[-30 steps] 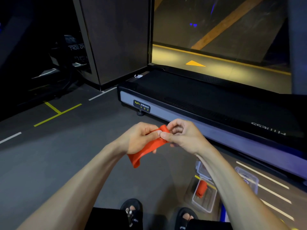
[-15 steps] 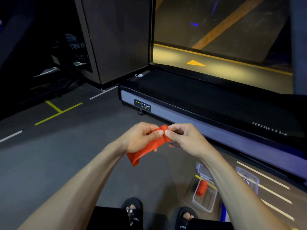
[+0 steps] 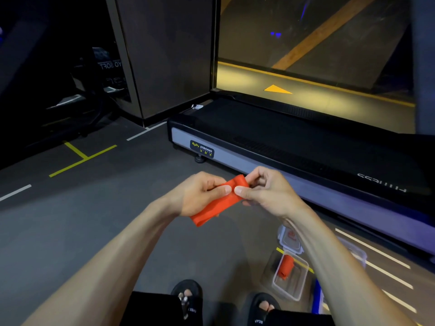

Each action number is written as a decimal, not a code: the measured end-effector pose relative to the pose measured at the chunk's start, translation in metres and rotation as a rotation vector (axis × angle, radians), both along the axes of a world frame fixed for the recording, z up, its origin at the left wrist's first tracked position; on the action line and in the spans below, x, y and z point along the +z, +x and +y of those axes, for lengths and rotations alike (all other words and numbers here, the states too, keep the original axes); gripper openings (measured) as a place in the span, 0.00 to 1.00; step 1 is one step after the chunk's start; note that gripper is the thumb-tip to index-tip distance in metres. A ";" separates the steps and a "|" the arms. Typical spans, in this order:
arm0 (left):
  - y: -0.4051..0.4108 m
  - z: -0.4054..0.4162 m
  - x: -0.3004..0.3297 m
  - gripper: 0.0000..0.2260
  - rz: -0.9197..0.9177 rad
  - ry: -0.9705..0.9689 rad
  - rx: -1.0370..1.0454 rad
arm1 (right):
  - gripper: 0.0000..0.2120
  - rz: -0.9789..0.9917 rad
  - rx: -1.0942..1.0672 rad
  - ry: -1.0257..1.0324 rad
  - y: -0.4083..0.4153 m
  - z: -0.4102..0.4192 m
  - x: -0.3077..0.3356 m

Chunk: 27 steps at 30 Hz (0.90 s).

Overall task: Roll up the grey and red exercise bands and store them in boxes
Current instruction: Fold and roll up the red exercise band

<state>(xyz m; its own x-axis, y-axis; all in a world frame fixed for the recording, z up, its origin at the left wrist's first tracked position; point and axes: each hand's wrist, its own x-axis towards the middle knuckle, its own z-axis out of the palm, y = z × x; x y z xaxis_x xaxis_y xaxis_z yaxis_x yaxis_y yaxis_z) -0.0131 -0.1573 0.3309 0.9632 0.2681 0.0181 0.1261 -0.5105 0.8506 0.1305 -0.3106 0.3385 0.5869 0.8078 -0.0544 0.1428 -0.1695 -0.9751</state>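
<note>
On the floor [image 3: 98,231] nearest the feet, at the right, an open clear box [image 3: 290,277] is seen with one rolled red band [image 3: 286,270] lying inside it; its lid [image 3: 290,240] lies just beyond, touching it. A second clear box [image 3: 356,254] is partly hidden behind the right forearm.

Higher up, in mid-air and resting on nothing, a second red band [image 3: 219,203] is held between both hands. It is pinched by the left hand [image 3: 200,194], thumb on top and fingers curled beneath, while its upper end is pinched and turned over by the right hand [image 3: 266,191]. The free tail hangs below the left hand.

The roll is judged barely begun, so the risks lie there: a slack pinch would likely let the springy band uncoil, and uneven turns could give a cone too bulky for the box. A dropped band would fall to the floor.

Beyond the hands, a treadmill [image 3: 282,147] is seen.
</note>
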 end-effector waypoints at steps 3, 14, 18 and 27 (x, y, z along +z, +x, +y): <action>0.002 0.000 -0.001 0.15 -0.018 0.020 -0.015 | 0.15 -0.070 -0.006 -0.029 0.000 0.003 -0.002; 0.003 -0.003 -0.002 0.16 0.005 -0.079 -0.032 | 0.19 -0.093 0.070 -0.088 -0.006 0.003 0.002; 0.004 -0.005 -0.005 0.16 0.019 -0.066 -0.024 | 0.15 -0.086 0.166 -0.133 -0.007 -0.001 0.002; 0.005 -0.005 -0.006 0.18 0.051 0.028 0.046 | 0.09 0.032 0.170 -0.123 -0.003 -0.007 0.002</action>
